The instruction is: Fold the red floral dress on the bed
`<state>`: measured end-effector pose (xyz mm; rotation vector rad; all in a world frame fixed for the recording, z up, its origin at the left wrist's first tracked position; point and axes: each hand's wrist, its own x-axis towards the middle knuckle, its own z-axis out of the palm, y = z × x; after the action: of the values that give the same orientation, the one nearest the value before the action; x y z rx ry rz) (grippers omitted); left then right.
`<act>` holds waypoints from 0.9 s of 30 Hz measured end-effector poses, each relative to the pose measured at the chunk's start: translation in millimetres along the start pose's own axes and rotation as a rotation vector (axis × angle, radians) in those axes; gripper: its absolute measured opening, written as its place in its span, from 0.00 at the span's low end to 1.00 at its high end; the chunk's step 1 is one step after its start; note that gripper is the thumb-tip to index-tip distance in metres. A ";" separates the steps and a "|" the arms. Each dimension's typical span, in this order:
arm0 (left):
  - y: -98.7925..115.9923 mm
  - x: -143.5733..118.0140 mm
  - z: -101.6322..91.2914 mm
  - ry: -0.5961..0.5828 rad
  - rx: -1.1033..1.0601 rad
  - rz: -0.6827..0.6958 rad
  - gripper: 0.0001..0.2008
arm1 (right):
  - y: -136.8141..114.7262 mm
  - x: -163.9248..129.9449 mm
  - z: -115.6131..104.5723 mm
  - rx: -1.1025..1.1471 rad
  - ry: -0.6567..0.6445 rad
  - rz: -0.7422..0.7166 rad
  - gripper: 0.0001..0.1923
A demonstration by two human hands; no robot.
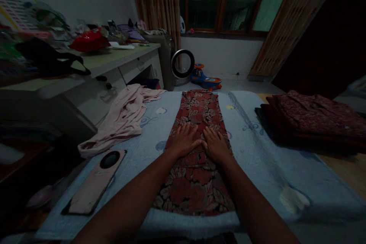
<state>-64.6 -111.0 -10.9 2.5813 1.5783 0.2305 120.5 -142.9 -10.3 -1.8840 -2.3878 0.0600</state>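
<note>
A: What lies nearest?
B: A phone (94,183) on the blue blanket (265,156), left of the folded floral garment (197,160).
A: And the hands?
B: The left hand (184,140) and right hand (215,145) press flat on its middle, side by side, fingers stretched out, gripping nothing.
A: Farther off?
B: A pink garment (122,120) left, a dark red stack (311,118) right.

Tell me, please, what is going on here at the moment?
A person presses both palms, left hand and right hand, flat on a red floral garment folded into a long strip on a pale blue blanket. A pink garment and a phone lie to the left, folded dark red clothes to the right.
</note>
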 end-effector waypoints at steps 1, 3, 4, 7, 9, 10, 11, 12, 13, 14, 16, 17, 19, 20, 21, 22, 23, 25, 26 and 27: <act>-0.2 0.2 0.0 0.006 0.006 0.000 0.40 | -0.1 0.0 0.1 0.002 -0.003 0.001 0.31; -0.2 0.4 -1.1 0.011 0.015 -0.002 0.40 | -0.7 0.1 -0.8 0.005 -0.012 0.007 0.31; -0.3 0.4 -2.1 0.011 0.017 -0.004 0.40 | -1.2 0.1 -1.7 0.005 -0.018 0.010 0.31; -1.9 0.1 -5.6 0.001 0.027 -0.029 0.39 | -3.1 -0.3 -5.4 -0.002 -0.029 0.021 0.30; -5.0 0.0 -7.5 -0.004 0.037 -0.062 0.39 | -4.0 -0.6 -7.5 -0.003 -0.037 0.022 0.30; -7.3 0.1 -8.2 -0.009 0.040 -0.080 0.39 | -4.3 -0.8 -8.1 -0.003 -0.042 0.023 0.30; -9.9 0.2 -8.8 -0.013 0.042 -0.097 0.39 | -4.4 -0.8 -8.6 -0.004 -0.048 0.024 0.31; -12.8 0.4 -9.3 -0.016 0.043 -0.111 0.39 | -4.3 -0.8 -8.8 -0.004 -0.054 0.025 0.31; -16.0 0.5 -9.8 -0.021 0.042 -0.124 0.38 | -4.2 -0.8 -8.9 -0.005 -0.058 0.026 0.31; -19.2 0.7 -10.4 -0.030 0.041 -0.137 0.38 | -4.1 -0.7 -8.8 -0.003 -0.059 0.026 0.31; -26.0 0.6 -11.3 -0.036 0.046 -0.160 0.36 | -3.8 -0.6 -8.5 0.002 -0.054 0.026 0.31; -29.4 0.3 -11.8 -0.037 0.052 -0.174 0.36 | -3.7 -0.5 -8.3 0.005 -0.053 0.026 0.30; -36.2 -0.7 -12.8 -0.028 0.070 -0.206 0.35 | -3.6 -0.3 -8.2 0.007 -0.055 0.026 0.31; -39.5 -1.4 -13.7 -0.016 0.083 -0.220 0.34 | -3.7 -0.2 -8.1 0.005 -0.059 0.026 0.31; -42.4 -2.2 -15.0 0.001 0.096 -0.235 0.34 | -3.7 -0.1 -8.1 0.002 -0.061 0.026 0.31; -44.9 -3.1 -16.9 0.025 0.109 -0.251 0.33 | -3.8 0.0 -8.2 -0.001 -0.063 0.027 0.31; -46.8 -3.8 -19.6 0.058 0.122 -0.267 0.32 | -3.8 0.1 -8.2 -0.003 -0.063 0.028 0.31; -47.5 -5.0 -26.6 0.142 0.145 -0.290 0.29 | -3.8 0.3 -8.4 -0.004 -0.064 0.030 0.31; -45.9 -5.4 -30.4 0.183 0.148 -0.290 0.28 | -3.7 0.4 -8.4 -0.003 -0.066 0.031 0.31; -43.0 -5.7 -33.9 0.214 0.141 -0.276 0.26 | -3.7 0.5 -8.6 -0.002 -0.067 0.032 0.31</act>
<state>-111.1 -96.2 14.7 2.4652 2.0728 0.3935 117.7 -143.6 -1.5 -1.9513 -2.4019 0.1251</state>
